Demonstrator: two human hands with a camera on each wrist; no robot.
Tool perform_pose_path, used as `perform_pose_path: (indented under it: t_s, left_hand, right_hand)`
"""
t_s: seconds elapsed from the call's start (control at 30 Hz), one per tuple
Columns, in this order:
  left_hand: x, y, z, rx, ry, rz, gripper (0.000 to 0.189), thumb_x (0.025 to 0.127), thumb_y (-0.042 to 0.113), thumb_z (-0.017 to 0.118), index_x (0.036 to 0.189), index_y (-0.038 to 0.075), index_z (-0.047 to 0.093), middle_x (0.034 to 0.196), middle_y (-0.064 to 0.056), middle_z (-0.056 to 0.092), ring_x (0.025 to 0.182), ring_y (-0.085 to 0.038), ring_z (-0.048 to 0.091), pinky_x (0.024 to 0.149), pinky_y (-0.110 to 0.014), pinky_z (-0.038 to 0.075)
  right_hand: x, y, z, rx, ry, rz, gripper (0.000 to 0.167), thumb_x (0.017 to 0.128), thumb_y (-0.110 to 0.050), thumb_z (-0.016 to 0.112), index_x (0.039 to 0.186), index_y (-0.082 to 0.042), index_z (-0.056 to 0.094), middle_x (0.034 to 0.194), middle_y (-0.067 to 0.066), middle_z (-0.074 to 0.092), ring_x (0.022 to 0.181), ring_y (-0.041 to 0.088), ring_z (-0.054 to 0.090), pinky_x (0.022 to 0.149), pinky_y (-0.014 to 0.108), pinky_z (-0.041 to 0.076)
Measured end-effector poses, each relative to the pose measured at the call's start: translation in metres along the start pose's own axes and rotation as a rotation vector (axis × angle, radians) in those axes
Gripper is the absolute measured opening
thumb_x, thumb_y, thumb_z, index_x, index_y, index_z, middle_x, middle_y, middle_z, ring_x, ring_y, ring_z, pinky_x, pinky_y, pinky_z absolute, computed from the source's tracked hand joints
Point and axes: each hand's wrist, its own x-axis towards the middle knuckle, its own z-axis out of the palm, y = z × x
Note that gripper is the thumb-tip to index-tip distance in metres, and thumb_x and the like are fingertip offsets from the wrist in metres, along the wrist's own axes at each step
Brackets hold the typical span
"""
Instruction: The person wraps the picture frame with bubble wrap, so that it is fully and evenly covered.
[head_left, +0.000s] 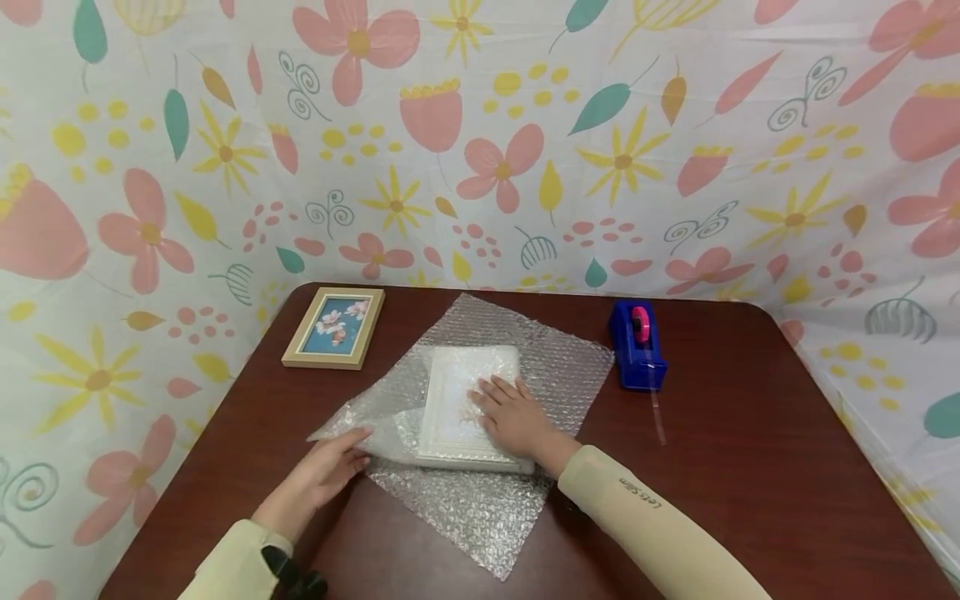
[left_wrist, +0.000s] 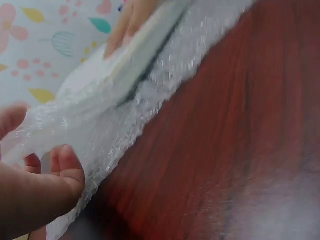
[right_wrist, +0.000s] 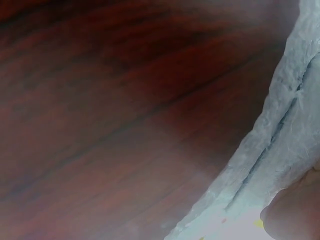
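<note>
A white rectangular frame (head_left: 447,392) lies on a sheet of bubble wrap (head_left: 480,508) set diagonally on the table. Part of the sheet's left side is folded up over the frame. My right hand (head_left: 517,417) presses flat on the frame's top with fingers spread; only a blurred bit of it shows in the right wrist view. At the left corner of the wrap, my left hand (head_left: 326,471) pinches the film. The left wrist view shows the clear film (left_wrist: 55,125) running between thumb and fingers.
A wood-coloured picture frame (head_left: 333,328) with a flower print lies at the back left of the dark table (head_left: 750,467). Right of the wrap stands a blue tape dispenser (head_left: 637,350), a strip of tape (head_left: 657,417) hanging from it. A floral cloth (head_left: 480,150) hangs behind.
</note>
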Motion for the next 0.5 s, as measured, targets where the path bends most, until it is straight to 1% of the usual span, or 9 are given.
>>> perform_pose_path:
  t_s: [0.07,0.13,0.17,0.23,0.27,0.3,0.37,0.43,0.5]
  left_hand:
    - [0.004,0.001,0.006,-0.027,-0.009,0.037,0.028,0.107,0.012,0.041,0.132,0.005,0.049,0.106,0.011,0.063,0.096,0.005,0.058,0.092,-0.018,0.048]
    - [0.006,0.003,0.014,-0.054,-0.039,0.089,0.045,0.11,0.015,0.031,0.153,0.001,0.031,0.136,-0.005,0.06,0.124,-0.006,0.056,0.113,-0.026,0.043]
    - [0.006,0.004,0.019,-0.063,-0.056,0.113,0.052,0.111,0.019,0.026,0.159,-0.001,0.018,0.15,-0.013,0.05,0.138,-0.012,0.05,0.122,-0.031,0.036]
    - [0.003,0.008,0.03,-0.066,-0.078,0.147,0.059,0.113,0.024,0.016,0.162,-0.004,0.002,0.166,-0.026,0.023,0.155,-0.028,0.03,0.132,-0.04,0.021]
    - [0.001,0.01,0.035,-0.057,-0.105,0.164,0.061,0.113,0.028,0.012,0.162,-0.005,-0.003,0.17,-0.027,0.009,0.16,-0.035,0.016,0.134,-0.046,0.011]
    - [-0.001,0.012,0.04,-0.039,-0.126,0.18,0.062,0.113,0.03,0.01,0.162,-0.005,-0.006,0.171,-0.028,0.003,0.161,-0.041,0.002,0.133,-0.051,0.001]
    - [-0.004,0.016,0.053,0.024,-0.133,0.201,0.065,0.112,0.036,0.009,0.162,-0.004,-0.005,0.171,-0.027,0.001,0.16,-0.044,-0.002,0.132,-0.054,0.0]
    - [-0.007,0.018,0.066,0.102,-0.096,0.198,0.069,0.112,0.041,0.012,0.162,-0.005,-0.001,0.169,-0.03,0.006,0.158,-0.048,0.005,0.131,-0.057,0.005]
    - [-0.008,0.018,0.077,0.176,-0.031,0.19,0.076,0.11,0.049,0.016,0.16,-0.009,0.011,0.165,-0.035,0.018,0.155,-0.052,0.019,0.129,-0.06,0.015]
  right_hand:
    - [0.002,-0.001,0.001,0.005,0.001,-0.002,0.052,0.111,-0.034,0.039,0.161,-0.021,0.035,0.171,0.005,0.03,0.161,0.03,0.023,0.132,0.056,0.011]
    - [0.002,-0.001,0.002,0.017,0.007,-0.01,0.051,0.111,-0.033,0.04,0.16,-0.02,0.037,0.17,0.006,0.031,0.16,0.031,0.024,0.132,0.056,0.012]
    - [0.001,-0.001,0.002,0.02,0.007,-0.012,0.051,0.111,-0.033,0.039,0.161,-0.02,0.036,0.17,0.006,0.03,0.16,0.031,0.024,0.132,0.057,0.012]
    - [0.001,0.0,0.002,0.021,0.007,-0.021,0.052,0.111,-0.033,0.039,0.161,-0.019,0.036,0.17,0.008,0.03,0.16,0.032,0.024,0.132,0.057,0.012]
    - [0.001,0.001,0.003,0.021,0.012,-0.024,0.052,0.111,-0.033,0.04,0.16,-0.018,0.037,0.17,0.008,0.031,0.16,0.033,0.025,0.132,0.057,0.013]
    - [0.001,0.001,0.003,0.018,0.013,-0.022,0.052,0.111,-0.033,0.04,0.16,-0.018,0.037,0.17,0.008,0.031,0.16,0.032,0.025,0.132,0.057,0.012]
    - [0.001,0.001,0.003,0.016,0.017,-0.018,0.052,0.111,-0.033,0.04,0.16,-0.018,0.037,0.17,0.008,0.031,0.16,0.032,0.025,0.132,0.057,0.012]
    - [0.001,0.001,0.002,0.017,0.021,-0.015,0.052,0.111,-0.033,0.041,0.16,-0.018,0.037,0.17,0.008,0.031,0.16,0.032,0.025,0.132,0.057,0.012]
    - [0.001,0.001,0.001,0.022,0.019,-0.015,0.052,0.111,-0.033,0.04,0.16,-0.019,0.036,0.17,0.008,0.031,0.16,0.032,0.024,0.132,0.057,0.012]
